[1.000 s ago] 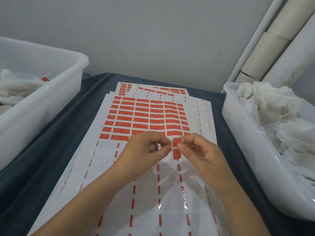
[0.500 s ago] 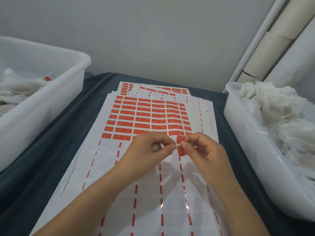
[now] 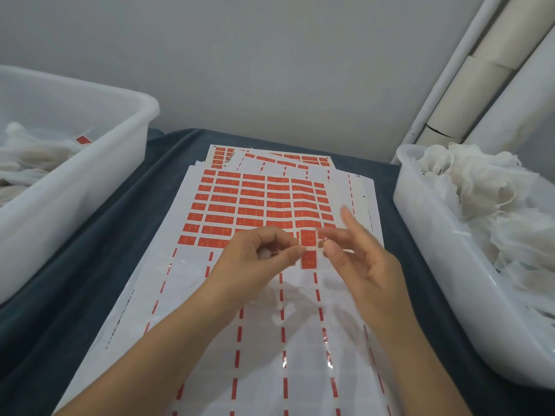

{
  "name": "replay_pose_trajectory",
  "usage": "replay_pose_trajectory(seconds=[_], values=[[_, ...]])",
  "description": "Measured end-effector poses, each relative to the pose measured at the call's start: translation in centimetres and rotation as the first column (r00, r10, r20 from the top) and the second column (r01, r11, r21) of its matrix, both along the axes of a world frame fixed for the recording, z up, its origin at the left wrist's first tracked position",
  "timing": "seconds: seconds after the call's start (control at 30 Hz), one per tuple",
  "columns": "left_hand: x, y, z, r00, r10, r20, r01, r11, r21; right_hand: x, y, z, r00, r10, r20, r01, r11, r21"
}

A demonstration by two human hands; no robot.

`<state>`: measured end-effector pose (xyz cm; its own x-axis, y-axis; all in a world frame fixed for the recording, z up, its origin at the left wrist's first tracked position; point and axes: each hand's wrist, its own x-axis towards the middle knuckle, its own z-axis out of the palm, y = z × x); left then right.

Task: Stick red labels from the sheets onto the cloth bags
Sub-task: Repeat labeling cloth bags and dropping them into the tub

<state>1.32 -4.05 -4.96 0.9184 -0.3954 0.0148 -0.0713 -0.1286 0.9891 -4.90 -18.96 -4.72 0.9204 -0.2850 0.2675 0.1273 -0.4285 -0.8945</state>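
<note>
From my remote seat, the job looks well under way but far from finished. The top label sheet [image 3: 270, 211] lies on the dark cloth-covered table [image 3: 90, 265]; its near half is stripped down to red dashes, while many rows of red labels remain on its far half, with more sheets stacked under it. The right tub [image 3: 450, 280] is heaped with white cloth bags [image 3: 486, 199] that I judge are waiting for labels. The left tub [image 3: 75, 181] holds bags too, one showing a red label [image 3: 83, 139], so that seems to be the finished pile.

My left hand [image 3: 258, 256] pinches a peeled red label [image 3: 308, 249] by its left edge, holding it upright above the sheet, just near of the remaining rows. Something pale sits inside that hand's curl; I cannot tell whether it is a bag. My right hand [image 3: 357, 259] is spread, fingers straight and fanned, close beside the label's right edge; whether a fingertip touches it I cannot tell.

Half a second ago the right hand's thumb and forefinger were pinching the label together with the left; now they have let go and opened out, blurred with motion. The label has stayed roughly in place, and the sheets and tubs have not moved.
</note>
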Motion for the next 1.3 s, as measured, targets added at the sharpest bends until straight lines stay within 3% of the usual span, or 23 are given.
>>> replay_pose_trajectory(seconds=[0.13,0.33,0.77,0.97,1.03,1.1,1.2,1.27,1.3], values=[[0.1,0.1,0.2,0.994,0.005,-0.111,-0.013,0.997,-0.072,0.1,-0.6,0.8,0.998,-0.031,-0.051,0.04,0.983,0.177],[-0.2,-0.1,0.3,0.992,-0.002,-0.128,-0.009,0.996,-0.084,0.0,0.2,0.5,0.989,0.039,-0.143,-0.012,0.982,0.19],[-0.5,-0.2,0.1,0.997,-0.012,-0.071,0.003,0.992,-0.123,-0.1,0.4,0.2,0.995,0.012,-0.1,0.014,0.968,0.252],[-0.6,-0.3,0.3,1.0,-0.015,-0.016,0.014,0.997,-0.073,0.0,0.4,0.1,0.994,-0.029,-0.103,0.056,0.962,0.268],[-0.8,-0.4,0.5,0.996,0.033,0.08,-0.03,0.999,-0.037,-0.1,0.2,0.1,0.992,-0.051,-0.112,0.08,0.958,0.276],[-1.1,-0.6,0.4,0.958,0.086,0.274,-0.099,0.994,0.035,0.0,0.1,0.1,0.987,-0.063,-0.145,0.102,0.954,0.283],[-1.1,-0.4,0.1,0.746,0.086,0.66,-0.21,0.971,0.111,0.1,0.2,0.1,0.983,-0.048,-0.178,0.098,0.954,0.282],[-1.2,-0.3,-0.5,0.609,0.064,0.79,-0.264,0.956,0.126,0.0,0.4,0.1,0.985,-0.042,-0.168,0.084,0.963,0.256],[-1.2,-0.3,-0.6,0.592,0.062,0.803,-0.273,0.954,0.128,0.0,0.5,0.2,0.986,-0.043,-0.159,0.08,0.969,0.234]])
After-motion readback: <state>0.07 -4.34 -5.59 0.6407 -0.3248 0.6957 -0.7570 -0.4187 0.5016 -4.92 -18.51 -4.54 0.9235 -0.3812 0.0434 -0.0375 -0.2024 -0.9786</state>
